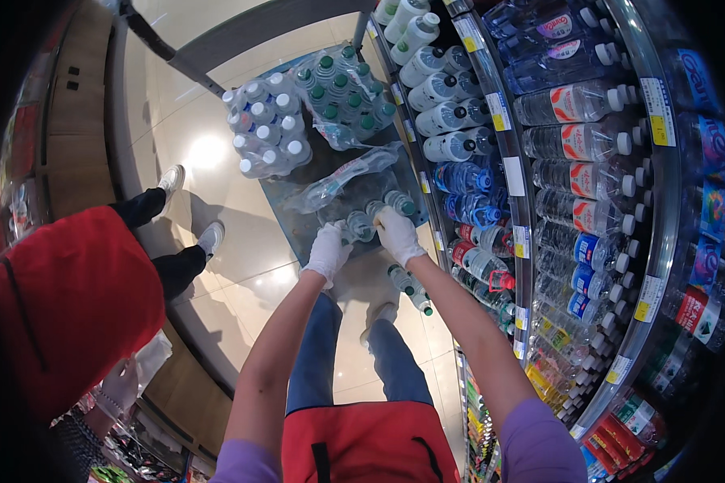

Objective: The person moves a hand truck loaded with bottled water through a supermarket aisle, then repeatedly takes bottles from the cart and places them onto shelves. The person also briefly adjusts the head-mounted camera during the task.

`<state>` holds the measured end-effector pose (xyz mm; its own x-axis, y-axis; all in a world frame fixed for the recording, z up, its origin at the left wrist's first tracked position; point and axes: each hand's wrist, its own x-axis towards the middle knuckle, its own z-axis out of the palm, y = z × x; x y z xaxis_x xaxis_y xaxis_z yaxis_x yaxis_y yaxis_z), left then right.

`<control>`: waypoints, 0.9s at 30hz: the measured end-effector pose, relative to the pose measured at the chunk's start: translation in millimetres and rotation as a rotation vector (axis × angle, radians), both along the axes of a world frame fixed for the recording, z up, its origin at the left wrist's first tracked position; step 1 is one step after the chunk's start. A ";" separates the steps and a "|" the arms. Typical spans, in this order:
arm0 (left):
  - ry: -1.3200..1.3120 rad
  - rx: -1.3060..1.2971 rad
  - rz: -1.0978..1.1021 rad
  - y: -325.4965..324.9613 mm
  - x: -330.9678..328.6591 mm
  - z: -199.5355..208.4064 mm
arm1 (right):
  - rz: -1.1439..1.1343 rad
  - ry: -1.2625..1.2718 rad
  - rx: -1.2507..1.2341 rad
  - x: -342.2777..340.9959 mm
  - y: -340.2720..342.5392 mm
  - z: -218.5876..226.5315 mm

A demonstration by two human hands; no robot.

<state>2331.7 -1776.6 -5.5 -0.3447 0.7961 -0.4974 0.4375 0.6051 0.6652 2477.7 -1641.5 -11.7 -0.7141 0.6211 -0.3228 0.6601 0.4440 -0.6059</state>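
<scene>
My left hand, in a white glove, closes at the near left end of a short row of clear water bottles on a flat trolley. My right hand, gloved too, has its fingers curled at the row's right part, beside a green-capped bottle. Just beyond the bottles lies crumpled clear plastic wrap. The gloves partly hide what the fingertips grip. Farther back on the trolley stand a wrapped pack of white-capped bottles and a wrapped pack of green-capped bottles.
Shelves packed with bottles run along the right. A few green-capped bottles are low by the shelf foot. The trolley's grey handle frame rises at the far end. At left stands another person in a red vest.
</scene>
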 end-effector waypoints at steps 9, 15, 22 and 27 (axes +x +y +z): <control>0.013 -0.022 -0.124 -23.5 7.3 -6.9 | -0.171 0.166 0.004 26.2 -28.2 12.3; 0.125 -0.010 -0.226 -26.4 11.4 -4.5 | -0.038 -0.143 0.013 -4.2 -10.8 19.7; 0.155 0.104 -0.161 -23.9 10.3 -7.8 | 0.454 -0.330 0.237 -48.8 1.4 -7.8; -0.013 0.110 -0.065 -17.2 1.0 -6.7 | 0.584 -0.415 0.133 -62.9 -2.9 -29.6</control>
